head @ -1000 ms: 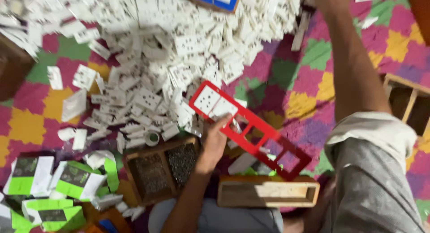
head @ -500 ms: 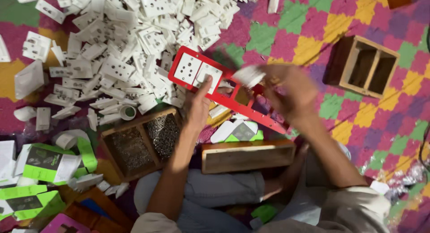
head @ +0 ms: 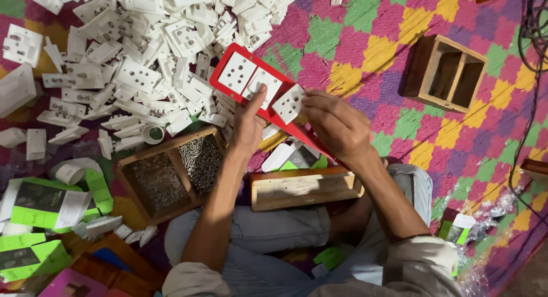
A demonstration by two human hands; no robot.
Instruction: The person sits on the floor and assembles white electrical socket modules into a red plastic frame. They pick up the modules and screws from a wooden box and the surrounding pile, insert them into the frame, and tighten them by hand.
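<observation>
We hold the long red plastic panel frame (head: 268, 105) tilted above our lap, its upper end over the edge of the heap of loose white socket modules (head: 142, 57) on the patchwork floor mat (head: 371, 40). Our left hand (head: 249, 123) braces it from below, the thumb pressing a white switch module (head: 260, 85) already seated in the frame, fingers curled close around the frame's edge. Our right hand (head: 337, 125) pinches a square white multi-hole socket module (head: 288, 104) between narrow fingers, holding it just at the next opening.

We judge the main risk to be a crooked fit: the module sits at a slight angle to the frame, and pressing it so could jam a corner or pop out the neighbour under our thumb. If it slips it could drop to the floor near the wooden tray of small metal screws (head: 174, 171) and the plain wooden box (head: 305, 188).

Half a second ago our right hand was a blur farther right, carrying the piece in; now it is steady at the frame, and the left thumb has moved onto the seated module.
</observation>
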